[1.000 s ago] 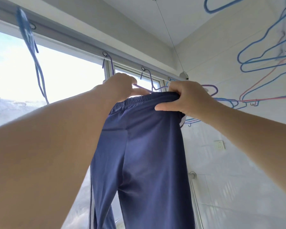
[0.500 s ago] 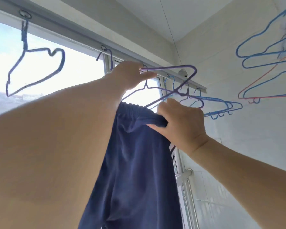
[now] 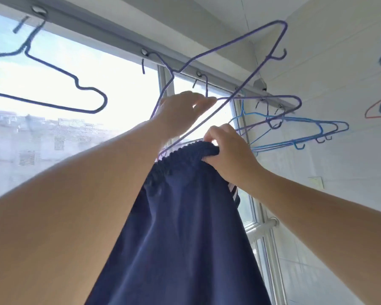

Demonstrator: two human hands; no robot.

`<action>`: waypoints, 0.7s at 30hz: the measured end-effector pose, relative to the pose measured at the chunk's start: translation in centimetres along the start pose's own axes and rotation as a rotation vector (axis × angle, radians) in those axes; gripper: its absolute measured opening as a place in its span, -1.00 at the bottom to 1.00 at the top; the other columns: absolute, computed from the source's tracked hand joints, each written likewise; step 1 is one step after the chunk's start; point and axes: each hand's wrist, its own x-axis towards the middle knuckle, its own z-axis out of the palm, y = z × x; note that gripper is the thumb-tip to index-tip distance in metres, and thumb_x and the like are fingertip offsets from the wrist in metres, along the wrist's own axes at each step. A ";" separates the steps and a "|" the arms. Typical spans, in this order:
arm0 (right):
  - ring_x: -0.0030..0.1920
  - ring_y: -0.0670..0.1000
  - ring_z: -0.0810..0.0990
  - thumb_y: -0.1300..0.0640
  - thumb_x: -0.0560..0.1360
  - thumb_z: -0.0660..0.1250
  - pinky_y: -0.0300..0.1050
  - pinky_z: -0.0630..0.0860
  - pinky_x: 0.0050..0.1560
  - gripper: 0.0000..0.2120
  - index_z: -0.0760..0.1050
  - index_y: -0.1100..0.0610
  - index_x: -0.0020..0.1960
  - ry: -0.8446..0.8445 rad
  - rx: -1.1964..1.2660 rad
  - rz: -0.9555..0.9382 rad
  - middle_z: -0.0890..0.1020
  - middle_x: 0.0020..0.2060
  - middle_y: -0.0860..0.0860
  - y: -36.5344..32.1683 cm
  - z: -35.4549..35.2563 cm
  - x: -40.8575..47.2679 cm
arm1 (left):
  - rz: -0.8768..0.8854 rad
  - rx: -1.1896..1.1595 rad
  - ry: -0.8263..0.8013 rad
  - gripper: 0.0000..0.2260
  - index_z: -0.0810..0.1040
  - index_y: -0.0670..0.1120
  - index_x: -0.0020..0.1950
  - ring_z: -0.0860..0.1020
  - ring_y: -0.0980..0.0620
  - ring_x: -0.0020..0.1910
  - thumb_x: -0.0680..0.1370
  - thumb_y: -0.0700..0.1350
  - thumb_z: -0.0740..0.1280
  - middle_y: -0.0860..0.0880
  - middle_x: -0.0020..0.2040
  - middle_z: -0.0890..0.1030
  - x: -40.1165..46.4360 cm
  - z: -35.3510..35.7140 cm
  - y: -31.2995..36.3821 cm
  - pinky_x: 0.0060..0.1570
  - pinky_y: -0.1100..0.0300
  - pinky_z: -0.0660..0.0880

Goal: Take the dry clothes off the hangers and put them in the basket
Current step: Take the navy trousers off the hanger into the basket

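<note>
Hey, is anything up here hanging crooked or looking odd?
Yes: the purple hanger in the left hand is tipped steeply, one end still inside the trousers waistband gripped by the right hand. The other hangers hang normally.

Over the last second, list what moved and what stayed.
The purple hanger swung up, tilted, nearly out of the navy trousers. The left hand shifted from waistband to hanger wire. The right hand still grips the waistband; empty hangers stay on the rail.

We see a bright window [image 3: 75, 95] at nine o'clock, a white tiled wall [image 3: 339, 172] at three o'clock.
</note>
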 end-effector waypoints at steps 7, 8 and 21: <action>-0.02 -0.01 0.51 0.30 0.48 0.31 -0.35 0.39 -0.18 -0.69 0.45 0.02 0.15 -0.303 0.112 0.058 0.52 -0.05 -0.06 -1.4 4.2 -3.2 | -0.257 -0.418 -0.129 -0.75 0.60 0.02 0.01 0.58 0.12 -0.03 0.46 0.14 0.34 0.08 -0.05 0.64 -10.5 2.3 -2.9 -0.12 0.34 0.40; 0.00 0.01 0.52 0.31 0.48 0.31 -0.35 0.38 -0.15 -0.68 0.46 0.05 0.18 -0.333 0.105 0.055 0.53 -0.02 -0.05 -1.6 4.5 -3.5 | -0.297 -0.456 -0.139 -0.76 0.59 0.04 0.03 0.59 0.13 -0.06 0.45 0.12 0.37 0.07 -0.07 0.65 -11.8 3.0 -3.1 -0.16 0.34 0.43; -0.05 0.04 0.47 0.38 0.50 0.24 -0.17 0.49 -0.14 -0.76 0.39 0.06 -0.01 -0.512 0.143 0.208 0.47 -0.04 0.01 -4.0 6.1 -11.6 | -0.624 -0.643 -0.287 -0.77 0.58 -0.05 -0.07 0.64 -0.03 -0.12 0.38 0.03 0.48 -0.04 -0.12 0.67 -27.8 8.2 -3.7 0.01 0.01 0.58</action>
